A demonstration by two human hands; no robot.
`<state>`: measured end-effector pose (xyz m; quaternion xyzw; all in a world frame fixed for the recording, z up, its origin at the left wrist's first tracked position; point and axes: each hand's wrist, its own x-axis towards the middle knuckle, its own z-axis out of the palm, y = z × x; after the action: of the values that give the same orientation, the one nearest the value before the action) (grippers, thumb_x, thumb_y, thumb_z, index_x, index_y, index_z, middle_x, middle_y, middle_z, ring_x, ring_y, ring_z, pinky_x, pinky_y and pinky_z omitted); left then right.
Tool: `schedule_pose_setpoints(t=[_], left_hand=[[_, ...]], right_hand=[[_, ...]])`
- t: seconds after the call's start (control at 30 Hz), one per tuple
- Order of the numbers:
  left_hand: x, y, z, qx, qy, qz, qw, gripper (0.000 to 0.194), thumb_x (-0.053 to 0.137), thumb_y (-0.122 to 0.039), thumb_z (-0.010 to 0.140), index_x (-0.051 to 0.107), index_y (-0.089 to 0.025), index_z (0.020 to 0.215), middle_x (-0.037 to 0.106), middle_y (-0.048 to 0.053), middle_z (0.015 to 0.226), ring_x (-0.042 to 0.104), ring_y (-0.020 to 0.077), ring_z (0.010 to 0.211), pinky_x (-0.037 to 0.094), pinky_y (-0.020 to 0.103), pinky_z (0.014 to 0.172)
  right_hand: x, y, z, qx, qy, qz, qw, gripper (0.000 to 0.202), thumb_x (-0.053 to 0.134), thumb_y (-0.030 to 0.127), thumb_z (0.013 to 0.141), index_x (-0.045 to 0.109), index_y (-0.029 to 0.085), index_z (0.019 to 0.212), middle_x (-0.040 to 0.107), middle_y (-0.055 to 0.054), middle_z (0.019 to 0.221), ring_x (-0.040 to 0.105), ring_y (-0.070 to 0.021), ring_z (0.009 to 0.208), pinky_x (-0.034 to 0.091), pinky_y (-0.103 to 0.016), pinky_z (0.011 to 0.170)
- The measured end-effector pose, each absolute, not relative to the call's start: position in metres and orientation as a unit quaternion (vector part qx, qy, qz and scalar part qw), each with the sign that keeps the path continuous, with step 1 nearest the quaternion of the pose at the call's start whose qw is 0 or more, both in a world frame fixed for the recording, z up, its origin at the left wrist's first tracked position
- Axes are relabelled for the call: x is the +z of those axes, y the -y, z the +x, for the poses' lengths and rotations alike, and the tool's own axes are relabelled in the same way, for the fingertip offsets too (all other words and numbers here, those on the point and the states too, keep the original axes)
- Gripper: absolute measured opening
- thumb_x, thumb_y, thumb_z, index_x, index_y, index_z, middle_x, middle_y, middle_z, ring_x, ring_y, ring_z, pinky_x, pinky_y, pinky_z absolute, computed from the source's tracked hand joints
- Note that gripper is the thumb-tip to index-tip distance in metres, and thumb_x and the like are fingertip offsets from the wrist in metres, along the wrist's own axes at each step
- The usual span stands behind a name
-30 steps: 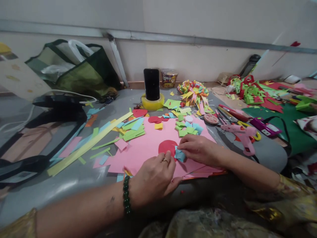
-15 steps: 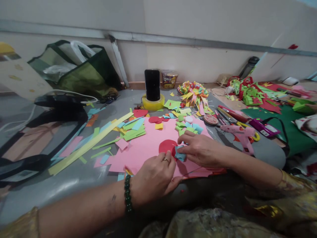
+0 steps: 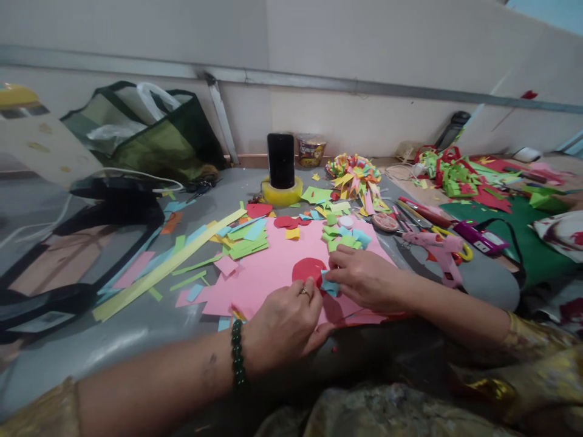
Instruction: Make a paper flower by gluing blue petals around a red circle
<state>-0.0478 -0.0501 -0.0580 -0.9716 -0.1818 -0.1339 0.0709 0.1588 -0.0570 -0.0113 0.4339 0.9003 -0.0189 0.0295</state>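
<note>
A red paper circle (image 3: 308, 271) lies over a large pink sheet (image 3: 268, 273). My left hand (image 3: 286, 321), with a ring and a green bead bracelet, is closed at the circle's lower right edge, fingertips pinched on it. A small blue paper piece (image 3: 329, 283) touches the circle's right side. My right hand (image 3: 364, 276) pinches that blue piece between thumb and fingers. Small green paper squares (image 3: 339, 240) lie just beyond my right hand.
A phone (image 3: 281, 161) stands in a yellow tape roll (image 3: 282, 193). Scissors (image 3: 455, 241) and a pink glue gun (image 3: 444, 252) lie right. Paper strips (image 3: 173, 264) and a green bag (image 3: 155, 133) are left; a paper-strip ball (image 3: 355, 176) is behind. Another person's hand (image 3: 571, 201) shows far right.
The whole view has shifted slightly. Both hands keep nearly the same hold, and the blue piece at the circle's edge has barely moved.
</note>
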Motion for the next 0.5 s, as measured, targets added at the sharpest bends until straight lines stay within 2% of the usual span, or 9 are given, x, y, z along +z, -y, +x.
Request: schedule_pose_setpoints(t=[0.1,0.23,0.4,0.5], left_hand=[[-0.057,0.050,-0.047,-0.128,0.184,-0.972,0.074,0.045,0.046,-0.045,0.094,0.067,-0.007,0.105,0.070,0.020,0.100,0.067,0.0270,0.084,0.056,0.035,0.062],[-0.055,0.049,-0.047,-0.120,0.185,-0.973,0.070,0.043,0.047,-0.044,0.094,0.067,-0.007,0.104,0.070,0.020,0.102,0.067,0.0267,0.084,0.057,0.034,0.063],[-0.054,0.049,-0.047,-0.109,0.186,-0.975,0.051,0.041,0.048,-0.043,0.093,0.067,-0.008,0.102,0.070,0.019,0.100,0.067,0.0280,0.086,0.057,0.037,0.066],[-0.055,0.049,-0.047,-0.106,0.189,-0.975,0.050,0.038,0.050,-0.042,0.093,0.067,-0.008,0.101,0.069,0.019,0.099,0.066,0.0279,0.086,0.057,0.037,0.066]], right_hand=[[-0.010,0.057,0.165,-0.019,-0.892,0.452,-0.011,0.021,0.050,0.011,0.087,0.071,0.015,0.089,0.064,-0.011,0.088,0.055,-0.0225,0.087,0.046,-0.033,0.071],[-0.007,0.060,0.175,-0.043,-0.854,0.509,-0.103,0.033,0.045,0.008,0.084,0.066,0.018,0.107,0.068,-0.009,0.100,0.060,-0.0209,0.094,0.048,-0.034,0.080],[-0.014,0.064,0.173,-0.094,-0.849,0.514,-0.076,0.034,0.050,0.010,0.082,0.065,0.019,0.112,0.070,-0.009,0.101,0.064,-0.0215,0.094,0.049,-0.031,0.076],[-0.018,0.063,0.170,-0.100,-0.852,0.510,-0.057,0.031,0.050,0.008,0.082,0.068,0.018,0.106,0.069,-0.009,0.098,0.064,-0.0204,0.090,0.048,-0.030,0.074]])
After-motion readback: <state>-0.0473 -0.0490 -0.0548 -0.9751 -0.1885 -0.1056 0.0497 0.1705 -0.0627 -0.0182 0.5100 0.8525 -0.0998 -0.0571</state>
